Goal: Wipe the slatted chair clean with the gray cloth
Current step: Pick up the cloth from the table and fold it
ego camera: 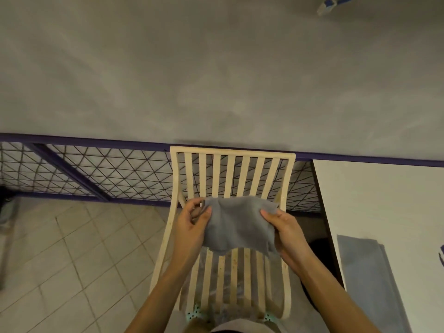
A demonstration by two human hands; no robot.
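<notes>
Your hands: your left hand (192, 222) pinches the left edge of the gray cloth (237, 224) between thumb and curled fingers; your right hand (286, 234) grips the right edge, thumb on top, fingers tucked under the fabric.
Cloth: you hold it spread between both hands, above the seat and in front of the lower backrest. It looks clear of the wood, though the bottom hem hangs close to the seat slats.
Chair: the slatted chair (230, 174) stands right in front of you, pale wood, its seat slats running towards you and its backrest rising to a top rail against the wall.
Step, as I judge it: you are opening or refolding the cloth; wiping of this area has not begun.
Risk: a loose hem could snag in a gap between slats and drag out of one hand if you sweep across them. A flat, unfolded cloth would likely skip the slat sides. Pressing hard on the backrest could push the chair against the wall.
Table: a white table (384, 200) sits just right of the chair, with a second gray cloth (365, 272) lying on it.
Floor: pale square floor tiles (72, 248) on the left.
Behind: a wire mesh panel (108, 171) in a purple frame runs under a gray wall (192, 68).
</notes>
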